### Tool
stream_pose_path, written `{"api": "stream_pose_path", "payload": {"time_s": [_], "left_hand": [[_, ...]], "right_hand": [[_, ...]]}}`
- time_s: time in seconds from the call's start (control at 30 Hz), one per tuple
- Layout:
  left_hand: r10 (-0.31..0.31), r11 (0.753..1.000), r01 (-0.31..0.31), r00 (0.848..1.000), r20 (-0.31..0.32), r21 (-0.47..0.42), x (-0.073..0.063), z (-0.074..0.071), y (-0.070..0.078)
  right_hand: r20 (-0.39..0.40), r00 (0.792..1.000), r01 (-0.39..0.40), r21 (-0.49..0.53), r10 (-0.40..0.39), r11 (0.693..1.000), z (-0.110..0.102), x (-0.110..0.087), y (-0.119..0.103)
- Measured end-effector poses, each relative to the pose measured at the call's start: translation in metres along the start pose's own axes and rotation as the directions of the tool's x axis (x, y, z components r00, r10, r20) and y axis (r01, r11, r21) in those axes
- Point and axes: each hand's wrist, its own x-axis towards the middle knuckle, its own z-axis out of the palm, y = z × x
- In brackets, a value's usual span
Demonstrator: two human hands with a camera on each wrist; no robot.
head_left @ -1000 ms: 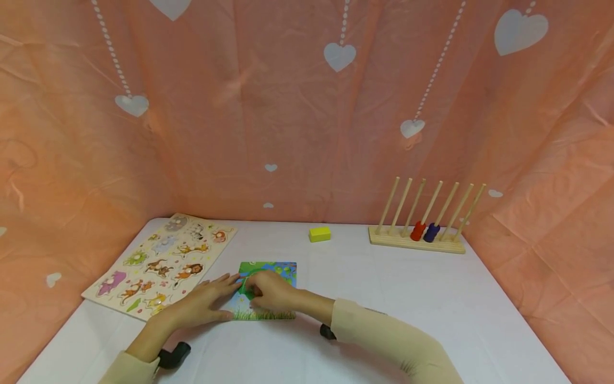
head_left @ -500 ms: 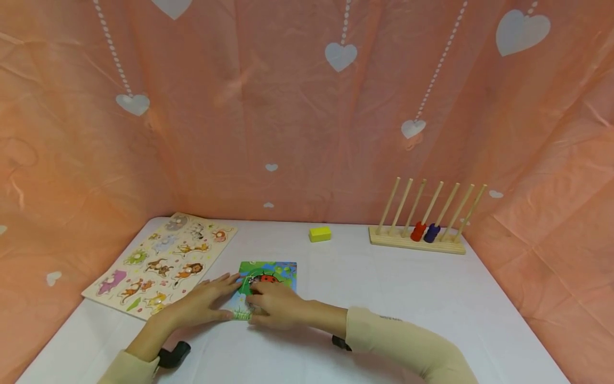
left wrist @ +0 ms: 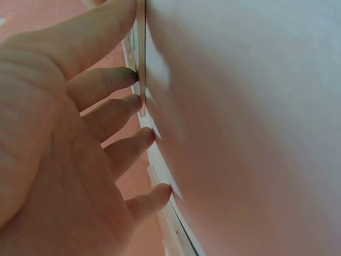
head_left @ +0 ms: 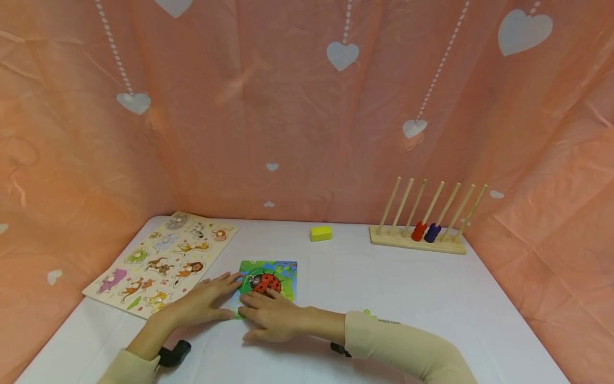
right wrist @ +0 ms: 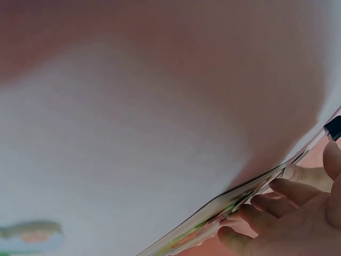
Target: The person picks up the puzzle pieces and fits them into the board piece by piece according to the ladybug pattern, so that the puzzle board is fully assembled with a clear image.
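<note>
A small square ladybug puzzle [head_left: 285, 269] lies flat on the white table, its red ladybug on a green leaf in plain sight. My right hand [head_left: 275, 317] rests over its lower part with fingers stretched out, covering that area. Along the left edge lies my left hand [head_left: 203, 304], fingers extended and fingertips at the board's side. In the left wrist view, the left fingers [left wrist: 114, 80] meet the thin edge of the board [left wrist: 141, 64]. From the right wrist, the right fingers [right wrist: 266, 208] lie along the board's printed face [right wrist: 213, 220].
A wooden animal peg puzzle [head_left: 168, 261] lies at the left. At the back stand a yellow block [head_left: 320, 233] and, to the right, a wooden peg rack [head_left: 408, 242] with red beads [head_left: 419, 231] and dark blue beads [head_left: 433, 233]. A small green piece [head_left: 368, 313] shows beside the right sleeve.
The right hand has slid down toward the near edge of the ladybug puzzle and its curled fingers have straightened, uncovering the ladybug. My left hand keeps its place.
</note>
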Motion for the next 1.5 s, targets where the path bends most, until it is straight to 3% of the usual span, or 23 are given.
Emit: {"api": "stream_pose_path", "payload": {"time_s": [0.3,1.0,1.3,1.5], "left_hand": [[-0.004,1.0,0.004,1.0,-0.012,0.001,0.0,0.0,0.0],[-0.016,1.0,0.016,1.0,-0.008,0.0,0.0,0.001,0.0],[-0.014,1.0,0.014,1.0,-0.01,0.0,-0.001,0.0,-0.001],[0.0,1.0,0.0,1.0,-0.006,0.001,0.0,0.001,-0.003]], "right_hand": [[0.007,1.0,-0.004,-0.045,0.004,0.999,0.004,-0.008,-0.006],[0.087,0.996,-0.007,-0.068,0.013,0.998,-0.006,-0.004,-0.006],[0.096,0.995,0.004,-0.017,-0.003,1.0,-0.008,-0.003,-0.003],[0.09,0.996,0.012,0.095,-0.02,0.995,-0.016,-0.013,0.007]]}}
